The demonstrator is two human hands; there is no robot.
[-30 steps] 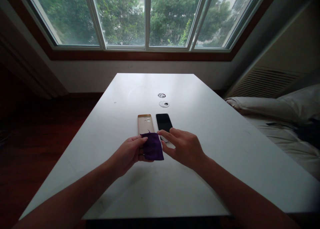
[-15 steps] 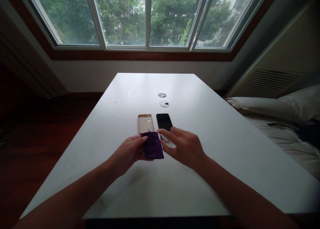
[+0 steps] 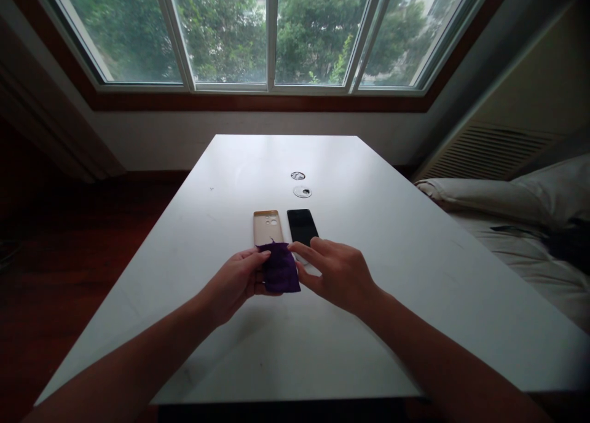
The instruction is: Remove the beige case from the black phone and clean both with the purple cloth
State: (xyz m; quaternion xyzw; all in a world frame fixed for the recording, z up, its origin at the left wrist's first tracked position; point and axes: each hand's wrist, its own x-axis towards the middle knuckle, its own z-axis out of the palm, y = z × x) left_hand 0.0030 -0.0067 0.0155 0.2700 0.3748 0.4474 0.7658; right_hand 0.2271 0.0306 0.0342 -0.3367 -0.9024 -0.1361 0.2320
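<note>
My left hand [image 3: 235, 283] pinches the left edge of a small purple cloth [image 3: 279, 272] held just above the white table [image 3: 391, 238]. My right hand [image 3: 338, 274] hovers to the cloth's right with fingers spread, its forefinger touching the cloth's upper right corner. Behind the cloth lie a gold phone case [image 3: 266, 226] face down and a black phone [image 3: 302, 225] side by side; the cloth hides the case's near end, and my right fingers cover the phone's near end.
Two round cable-hole covers [image 3: 302, 192] sit farther back on the table. A bed with pillows [image 3: 516, 195] stands at the right. A wide window runs along the far wall, and dark wooden floor lies to the left.
My right hand has drifted slightly left, bringing its forefinger onto the cloth's corner. The left hand and cloth have barely moved.
</note>
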